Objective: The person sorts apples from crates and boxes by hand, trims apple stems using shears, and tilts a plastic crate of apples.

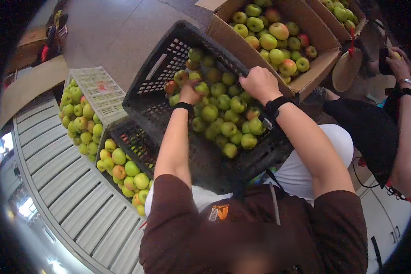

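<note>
A black plastic crate rests tilted on my lap, with many green and some reddish apples heaped in it. My left hand reaches inside, its fingers curled round an apple near the far left wall; the fingertips are partly lost among the fruit. At the crate's right rim, my right hand is closed over the edge in a fist-like grip. Black bands are on both wrists.
A cardboard box of apples stands beyond the crate's right side, with another box behind it. On the left are a white crate and another black crate by a slatted roller conveyor. A co-worker's hand shows at far right.
</note>
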`<state>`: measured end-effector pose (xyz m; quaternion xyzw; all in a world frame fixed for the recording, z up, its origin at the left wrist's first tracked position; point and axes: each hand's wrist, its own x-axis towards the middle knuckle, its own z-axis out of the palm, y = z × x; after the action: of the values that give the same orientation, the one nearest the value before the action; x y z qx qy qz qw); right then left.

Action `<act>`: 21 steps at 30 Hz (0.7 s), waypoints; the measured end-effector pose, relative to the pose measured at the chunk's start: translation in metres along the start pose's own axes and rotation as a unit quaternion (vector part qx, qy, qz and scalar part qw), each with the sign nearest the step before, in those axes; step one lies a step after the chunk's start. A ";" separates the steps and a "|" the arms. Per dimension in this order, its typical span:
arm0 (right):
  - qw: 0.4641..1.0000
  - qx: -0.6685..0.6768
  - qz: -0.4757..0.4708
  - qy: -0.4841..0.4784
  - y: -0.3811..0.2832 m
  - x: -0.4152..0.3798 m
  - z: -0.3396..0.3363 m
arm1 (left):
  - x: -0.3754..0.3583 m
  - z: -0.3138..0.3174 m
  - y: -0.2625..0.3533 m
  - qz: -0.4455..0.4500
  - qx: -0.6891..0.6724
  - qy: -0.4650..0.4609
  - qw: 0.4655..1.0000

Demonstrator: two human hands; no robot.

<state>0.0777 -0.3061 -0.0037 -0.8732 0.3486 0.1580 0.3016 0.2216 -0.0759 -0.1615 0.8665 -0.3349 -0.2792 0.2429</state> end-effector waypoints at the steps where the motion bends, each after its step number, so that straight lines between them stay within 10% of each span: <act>1: 1.000 -0.001 -0.004 0.002 0.000 0.000 0.000 | -0.004 -0.009 0.025 -0.012 -0.024 -0.076 0.997; 4: 1.000 -0.002 -0.004 0.013 0.002 0.000 0.004 | -0.035 -0.013 0.110 0.077 -0.005 -0.271 0.960; 8: 1.000 0.000 -0.004 0.012 0.000 -0.001 0.001 | -0.074 0.051 0.117 0.233 0.148 -0.282 0.919; 11: 1.000 -0.013 -0.009 0.017 0.000 -0.002 0.000 | -0.078 0.040 0.135 0.255 -0.004 -0.224 0.941; 16: 1.000 0.000 0.003 -0.008 -0.002 0.000 0.000 | -0.009 0.020 0.097 0.166 0.018 0.099 0.981; 19: 1.000 0.013 -0.006 0.002 0.002 0.001 0.003 | 0.024 -0.025 0.090 -0.105 -0.147 0.147 0.972; 21: 1.000 0.005 0.005 -0.018 0.000 0.001 0.002 | 0.052 -0.009 0.035 -0.110 -0.263 0.238 0.929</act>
<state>0.0780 -0.3057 -0.0054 -0.8672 0.3480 0.1735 0.3110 0.2440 -0.1341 -0.1502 0.8443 -0.0843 -0.1678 0.5020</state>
